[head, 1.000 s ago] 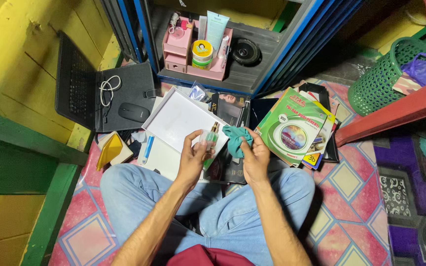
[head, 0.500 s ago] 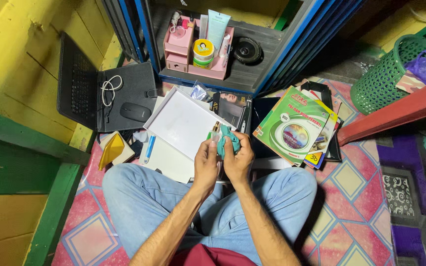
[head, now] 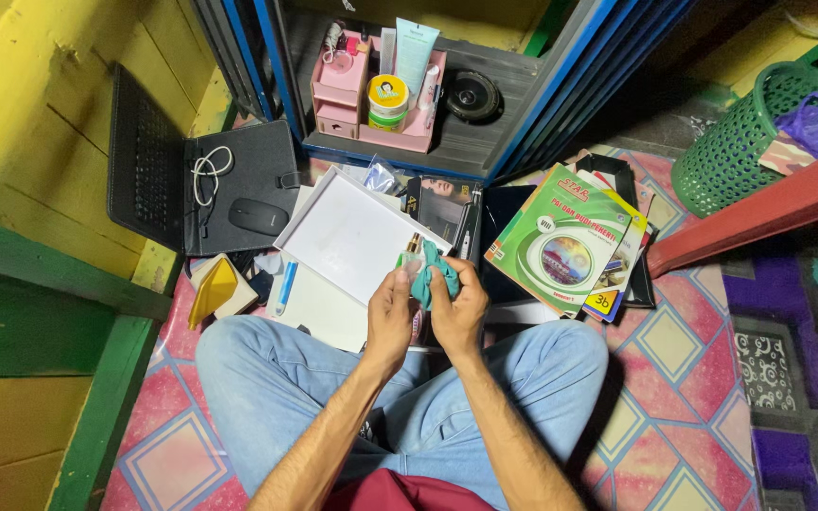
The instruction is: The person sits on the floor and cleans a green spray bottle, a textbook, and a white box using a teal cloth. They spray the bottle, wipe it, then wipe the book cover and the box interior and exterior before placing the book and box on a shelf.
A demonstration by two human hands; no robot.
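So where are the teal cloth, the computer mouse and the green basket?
Teal cloth (head: 431, 274), head view, on the bunched fabric between the two hands.
Computer mouse (head: 257, 217), head view, on the middle of its black top.
Green basket (head: 723, 170), head view, on its lattice side wall.

Small bottle (head: 413, 254) mostly hidden behind teal cloth (head: 431, 270) and fingers (head: 392, 284); red chair (head: 788, 189) cut by edge.

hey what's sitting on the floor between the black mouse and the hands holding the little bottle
In the head view, an open white box lies tilted between the black mouse and the hands, left hand, right hand.
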